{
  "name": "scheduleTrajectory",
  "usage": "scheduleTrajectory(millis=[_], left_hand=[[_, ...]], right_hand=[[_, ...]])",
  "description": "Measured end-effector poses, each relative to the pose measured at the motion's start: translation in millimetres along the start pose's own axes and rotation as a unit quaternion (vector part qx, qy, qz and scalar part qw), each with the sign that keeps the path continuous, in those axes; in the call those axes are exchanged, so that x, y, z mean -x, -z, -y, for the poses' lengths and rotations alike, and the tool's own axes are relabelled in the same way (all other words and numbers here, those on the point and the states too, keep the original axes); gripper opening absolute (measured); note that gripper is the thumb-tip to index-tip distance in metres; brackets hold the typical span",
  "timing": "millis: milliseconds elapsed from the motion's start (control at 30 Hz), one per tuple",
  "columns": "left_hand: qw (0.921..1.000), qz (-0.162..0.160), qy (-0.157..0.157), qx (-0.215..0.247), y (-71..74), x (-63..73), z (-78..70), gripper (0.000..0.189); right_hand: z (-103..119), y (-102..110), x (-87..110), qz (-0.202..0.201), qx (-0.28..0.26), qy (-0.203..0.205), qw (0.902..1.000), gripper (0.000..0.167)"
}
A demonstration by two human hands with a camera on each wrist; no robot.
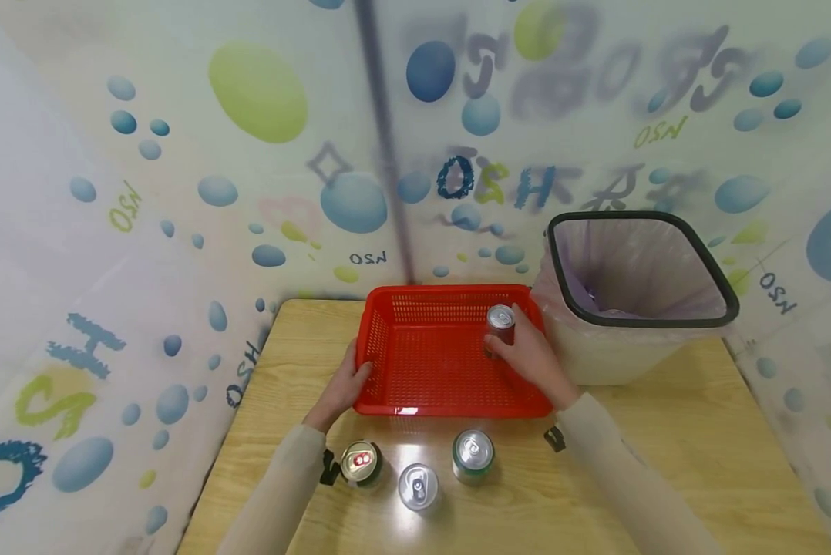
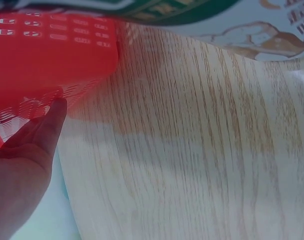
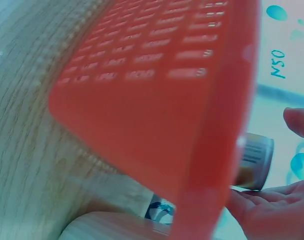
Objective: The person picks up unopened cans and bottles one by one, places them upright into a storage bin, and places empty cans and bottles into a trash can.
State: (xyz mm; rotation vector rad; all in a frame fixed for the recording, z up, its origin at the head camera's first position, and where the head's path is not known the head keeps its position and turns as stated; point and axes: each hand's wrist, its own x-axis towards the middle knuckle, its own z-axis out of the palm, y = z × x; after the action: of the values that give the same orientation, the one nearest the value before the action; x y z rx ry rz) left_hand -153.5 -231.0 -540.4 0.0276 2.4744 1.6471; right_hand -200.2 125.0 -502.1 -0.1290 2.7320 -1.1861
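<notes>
A red perforated plastic basket (image 1: 443,362) lies on the wooden table. At its left end my left hand (image 1: 344,379) holds the side, thumb against the wall in the left wrist view. My right hand (image 1: 529,351) reaches over the basket's right end, fingers and thumb round a dark reddish drink can (image 1: 502,322) with a silver top. In the right wrist view this can (image 3: 257,162) shows partly past the basket rim. Nearer me stand a dark can with a red tab (image 1: 360,464), a silver-topped pale can (image 1: 418,489) and a green can (image 1: 473,456).
A pale bin (image 1: 592,358) with a black rim and a purplish liner stands right of the basket, a shiny item low inside. A patterned sheet (image 1: 284,185) hangs behind and beside the table. A green and white can (image 2: 192,17) fills the top of the left wrist view.
</notes>
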Motion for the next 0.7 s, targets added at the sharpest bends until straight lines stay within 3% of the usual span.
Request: scheduleTrajectory(millis=[500,700], left_hand=[[1.0,-0.002,0.007,0.005,-0.9,3.0,-5.7,0.061],[0.9999,0.005,0.009,0.014,0.1,3.2,-11.6,0.062]], right_hand=[[9,8,40.1,-0.028,-0.025,0.069,0.9969,0.087],[6,9,57.6,-0.06,-0.07,0.102,0.9905,0.082]])
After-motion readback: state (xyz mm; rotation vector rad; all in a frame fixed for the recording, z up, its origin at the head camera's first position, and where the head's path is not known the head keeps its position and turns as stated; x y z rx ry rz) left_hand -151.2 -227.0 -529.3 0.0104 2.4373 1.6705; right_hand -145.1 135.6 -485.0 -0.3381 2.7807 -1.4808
